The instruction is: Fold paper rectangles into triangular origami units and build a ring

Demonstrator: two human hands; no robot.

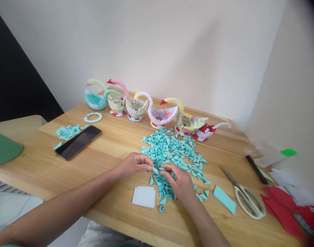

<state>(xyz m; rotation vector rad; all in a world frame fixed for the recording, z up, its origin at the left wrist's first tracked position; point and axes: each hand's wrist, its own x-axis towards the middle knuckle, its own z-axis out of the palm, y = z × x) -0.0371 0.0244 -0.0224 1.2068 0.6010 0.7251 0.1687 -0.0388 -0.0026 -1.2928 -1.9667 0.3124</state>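
My left hand [135, 163] and my right hand [179, 180] meet over the near edge of a big pile of teal folded paper triangles [172, 151] on the wooden table [116, 144]. Both hands pinch the same small teal paper piece [155, 170] between their fingertips. A small stack of white paper squares [144, 196] lies just in front of my hands. A teal paper strip [224, 199] lies to the right of my right hand.
Several modular paper swans [136, 106] stand in a row at the back. A phone [78, 142], a teal paper ring [93, 117] and a smaller teal pile [69, 131] lie on the left. Scissors [245, 197], a black pen [256, 169] and red paper [282, 212] lie on the right.
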